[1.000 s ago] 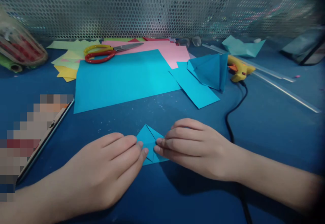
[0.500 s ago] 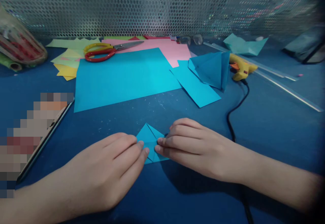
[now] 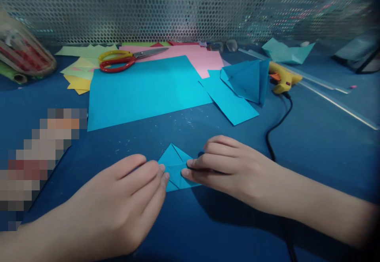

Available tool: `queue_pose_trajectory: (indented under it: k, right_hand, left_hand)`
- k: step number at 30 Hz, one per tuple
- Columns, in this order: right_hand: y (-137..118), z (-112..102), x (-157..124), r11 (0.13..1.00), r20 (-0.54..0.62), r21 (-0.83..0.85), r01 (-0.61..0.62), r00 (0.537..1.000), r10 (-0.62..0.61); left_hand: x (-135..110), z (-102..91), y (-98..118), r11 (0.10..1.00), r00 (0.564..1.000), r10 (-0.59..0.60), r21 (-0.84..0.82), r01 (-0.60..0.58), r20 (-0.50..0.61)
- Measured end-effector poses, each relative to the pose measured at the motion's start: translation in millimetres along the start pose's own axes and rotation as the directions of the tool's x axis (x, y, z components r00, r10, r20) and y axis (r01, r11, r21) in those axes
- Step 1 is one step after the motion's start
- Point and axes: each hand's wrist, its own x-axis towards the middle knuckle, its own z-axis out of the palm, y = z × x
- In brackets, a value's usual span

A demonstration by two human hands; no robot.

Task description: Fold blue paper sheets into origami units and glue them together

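A small folded piece of blue paper [image 3: 175, 165] lies on the blue table, its peak pointing away from me and crease lines showing across its face. My left hand [image 3: 127, 198] pinches its left side between thumb and fingers. On the right side, my right hand [image 3: 225, 169] grips the same paper, thumb and forefinger resting on its surface. The paper's outer corners are partly hidden under both hands. Beyond it lies a large blue sheet [image 3: 142, 95], with a blue paper strip [image 3: 231, 103] and a folded blue paper shape [image 3: 246, 80] to its right.
Red-and-yellow scissors [image 3: 118, 62] rest on the large sheet and pink paper [image 3: 204, 58]. A yellow glue gun [image 3: 285, 80] trails a black cord [image 3: 268, 135] past my right arm. Clear sticks [image 3: 341, 107] lie at right, a jar [image 3: 25, 48] at far left. A perforated metal panel [image 3: 178, 8] stands behind.
My left fingers have shifted slightly left along the paper, and my right fingers slightly right, showing a little more of it. The folded paper stays in nearly the same place.
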Motion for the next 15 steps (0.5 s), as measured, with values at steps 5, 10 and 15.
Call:
queue_pose_trajectory:
  k: [5,10,15]
  right_hand:
    - [-2,2,-3,0.999,-0.005,-0.017,-0.03,1.0,0.03]
    - [-2,0,-5,0.998,0.03,-0.013,-0.061,0.998,0.061]
    - [-6,2,-5,0.993,0.057,-0.117,0.021,0.998,-0.014]
  left_hand:
    - [-2,2.6,0,0.998,0.998,-0.057,0.039,0.058,-0.033]
    - [5,2.7,-8,0.989,0.981,-0.148,-0.015,0.147,-0.127]
    - [15,-5.7,-7,0.995,0.991,-0.078,0.056,0.085,-0.111]
